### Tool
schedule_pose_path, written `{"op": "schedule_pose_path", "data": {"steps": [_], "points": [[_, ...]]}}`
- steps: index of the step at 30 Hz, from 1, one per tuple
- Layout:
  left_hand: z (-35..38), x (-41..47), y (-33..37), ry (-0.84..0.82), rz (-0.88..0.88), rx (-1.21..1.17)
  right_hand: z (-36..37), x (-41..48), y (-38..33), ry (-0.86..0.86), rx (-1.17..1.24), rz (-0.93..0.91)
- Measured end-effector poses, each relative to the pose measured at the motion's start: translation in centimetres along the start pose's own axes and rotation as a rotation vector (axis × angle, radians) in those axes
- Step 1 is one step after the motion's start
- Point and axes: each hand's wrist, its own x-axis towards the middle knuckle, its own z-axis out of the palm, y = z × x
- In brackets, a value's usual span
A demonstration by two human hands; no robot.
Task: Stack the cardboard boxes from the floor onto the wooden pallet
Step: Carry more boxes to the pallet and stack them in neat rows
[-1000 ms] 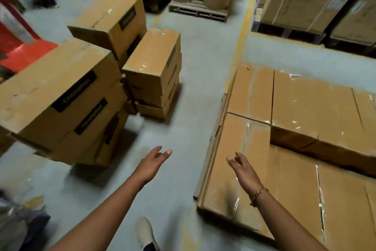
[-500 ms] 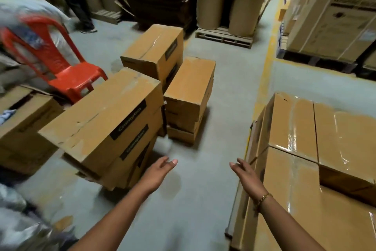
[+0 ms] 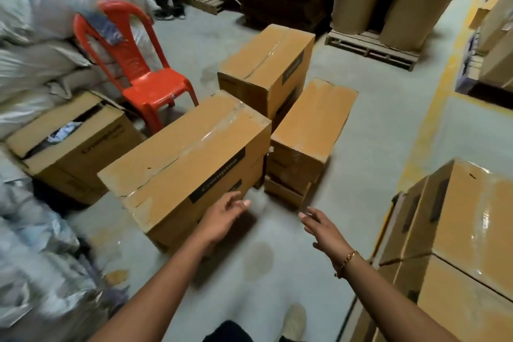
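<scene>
Head view. Both hands empty and held apart, I judge to take a box by its ends. Left hand (image 3: pixel 219 219): fingers (image 3: pixel 238 203) loose and wide, at the near face of the nearest cardboard box (image 3: pixel 183 153); contact unclear. Right hand (image 3: pixel 323 232): fingers wide over bare floor (image 3: pixel 277 278), clear of that box. Box long, brown, scuffed, with a taped seam and black label. Stacked boxes (image 3: pixel 472 217) lie right of my right hand.

Grey concrete floor (image 3: pixel 374 125), red plastic chair (image 3: pixel 144 75), stacked white sacks (image 3: pixel 36 36)
</scene>
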Motion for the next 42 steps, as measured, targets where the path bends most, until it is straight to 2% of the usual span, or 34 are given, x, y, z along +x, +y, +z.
{"op": "schedule_pose_path", "data": {"steps": [4,9,15,18,21,23,26,28,31,34,42], "points": [[-4.3,2.2,0.8,0.101,0.021,-0.008,2.8,3.6,-3.1,-0.106,-0.092,0.022],[-12.0,5.7,0.9,0.215,0.072,0.042,8.3,7.2,-6.5,-0.159,-0.091,0.031],[-22.5,12.5,-0.7,0.327,0.104,0.103,17.2,10.8,-8.9,-0.117,-0.023,0.076],[-27.1,15.9,-2.2,0.347,0.105,0.257,21.8,12.0,-10.2,-0.064,0.077,0.126],[-30.8,19.0,-4.1,0.305,0.005,0.431,25.4,13.1,-11.5,-0.017,0.145,0.187],[-32.5,20.9,-5.6,0.221,-0.049,0.498,27.3,13.6,-12.0,0.013,0.192,0.228],[-33.7,22.9,-6.8,0.084,-0.115,0.492,29.5,14.3,-12.0,0.055,0.247,0.266],[-33.8,23.4,-7.0,0.067,-0.136,0.431,30.4,14.4,-12.0,0.070,0.267,0.282],[-33.9,24.7,-6.9,0.042,-0.137,0.376,31.9,14.5,-11.6,0.089,0.256,0.309],[-34.3,25.8,-6.5,-0.034,-0.125,0.322,32.8,14.3,-11.3,0.121,0.230,0.249],[-31.5,24.1,-4.7,-0.090,-0.012,0.375,30.5,11.2,-9.5,0.285,0.249,0.171]]}}
